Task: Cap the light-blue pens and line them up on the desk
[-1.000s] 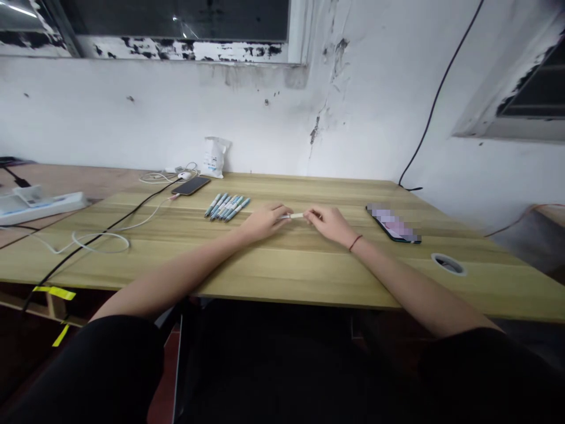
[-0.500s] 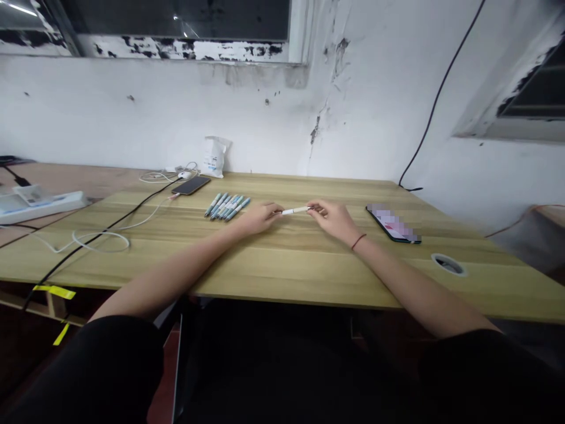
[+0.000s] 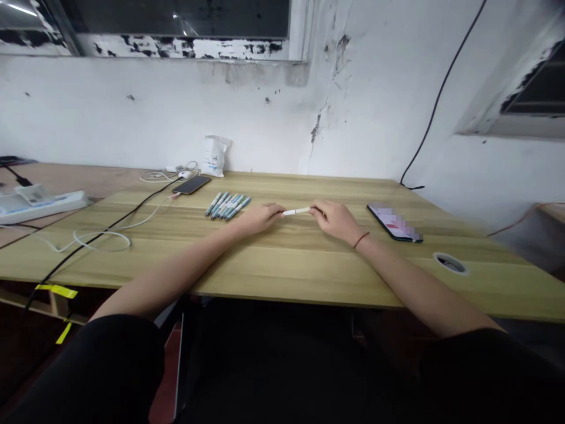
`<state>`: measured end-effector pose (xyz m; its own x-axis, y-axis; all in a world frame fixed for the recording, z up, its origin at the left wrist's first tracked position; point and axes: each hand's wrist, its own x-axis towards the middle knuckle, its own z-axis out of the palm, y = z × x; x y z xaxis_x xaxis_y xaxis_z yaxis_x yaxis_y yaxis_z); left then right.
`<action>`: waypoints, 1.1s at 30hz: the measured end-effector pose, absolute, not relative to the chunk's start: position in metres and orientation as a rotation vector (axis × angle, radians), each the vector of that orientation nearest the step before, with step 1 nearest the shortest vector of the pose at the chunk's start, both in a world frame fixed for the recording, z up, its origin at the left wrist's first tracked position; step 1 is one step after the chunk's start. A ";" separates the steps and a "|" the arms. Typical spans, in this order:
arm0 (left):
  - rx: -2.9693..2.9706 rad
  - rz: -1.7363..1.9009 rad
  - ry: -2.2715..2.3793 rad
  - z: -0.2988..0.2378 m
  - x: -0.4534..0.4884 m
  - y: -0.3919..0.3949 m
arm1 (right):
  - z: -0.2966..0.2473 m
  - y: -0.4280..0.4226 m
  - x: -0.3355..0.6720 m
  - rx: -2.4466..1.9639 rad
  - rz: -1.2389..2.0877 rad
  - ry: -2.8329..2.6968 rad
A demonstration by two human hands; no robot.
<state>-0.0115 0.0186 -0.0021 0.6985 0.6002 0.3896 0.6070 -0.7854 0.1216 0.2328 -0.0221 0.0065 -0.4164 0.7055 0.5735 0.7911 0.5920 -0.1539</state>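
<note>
Right, the left hand (image 3: 258, 217) and right hand (image 3: 335, 218) are each pinching one end of the pen (image 3: 295, 211) over the bench (image 3: 286, 265), seemingly working its ends; keeping them in line matters next.

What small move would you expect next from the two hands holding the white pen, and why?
Probably the right hand lets go and the left hand lays the white pen beside the row of blue pens. Each hand pinches one end, low over the table, and that row lies just left of the left hand.

Both hands, left (image 3: 259, 217) and right (image 3: 335, 219), seemingly pinch a white pen (image 3: 295, 211).
</note>
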 end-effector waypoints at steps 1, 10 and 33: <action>-2.882 -0.641 -1.015 -0.002 -0.011 0.018 | 0.006 -0.022 0.233 -1.171 -0.179 -2.225; -2.705 -0.670 -1.026 -0.001 -0.007 0.012 | 0.005 -0.018 0.234 -1.151 -0.087 -2.150; -2.421 -0.675 -1.488 0.000 -0.036 0.036 | -0.018 0.037 0.281 -1.971 -0.004 -1.792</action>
<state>-0.0365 0.0362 0.0003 0.3820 0.7835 0.4901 0.8849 -0.4631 0.0506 0.2810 0.0367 -0.0178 0.1457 0.9390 0.3115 0.9403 -0.0336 -0.3387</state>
